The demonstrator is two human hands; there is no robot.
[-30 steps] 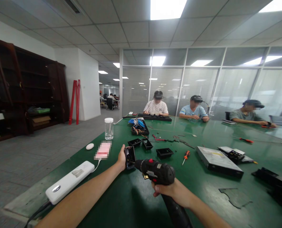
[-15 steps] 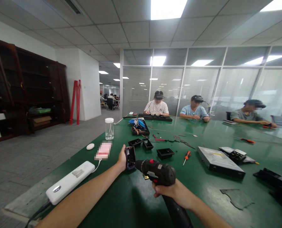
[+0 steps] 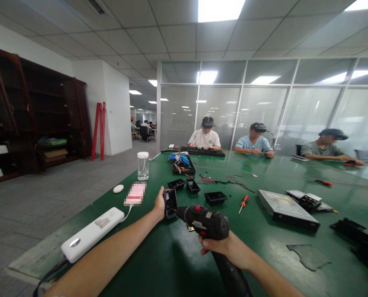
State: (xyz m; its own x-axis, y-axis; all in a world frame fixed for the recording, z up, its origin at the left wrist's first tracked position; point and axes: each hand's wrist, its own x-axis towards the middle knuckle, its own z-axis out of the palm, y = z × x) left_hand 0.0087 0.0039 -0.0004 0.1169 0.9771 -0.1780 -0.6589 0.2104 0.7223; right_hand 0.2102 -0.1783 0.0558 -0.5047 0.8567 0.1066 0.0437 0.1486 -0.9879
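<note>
My left hand [image 3: 160,204] grips a small black rectangular plastic housing [image 3: 170,203] by its left side, its open face turned toward me. My right hand [image 3: 219,245] is wrapped around the handle of a black cordless drill [image 3: 207,222] with red buttons. The drill's chuck points left at the lower right edge of the housing; whether the bit touches it cannot be made out. Just beyond my left hand lie similar black housings, one [image 3: 176,184] at the left, another [image 3: 193,186] beside it and a third [image 3: 215,198] to the right.
An orange-handled screwdriver [image 3: 243,203] and a silver disc drive [image 3: 287,210] lie to the right. At the left are a white power strip [image 3: 92,235], a phone [image 3: 135,194] and a clear jar [image 3: 143,166]. A tray of wires [image 3: 184,164] stands farther back. Three people sit across the green table [image 3: 146,264].
Almost nothing differs. The view has shifted very slightly; both hands keep their hold on the housing and the drill, in nearly the same position.
</note>
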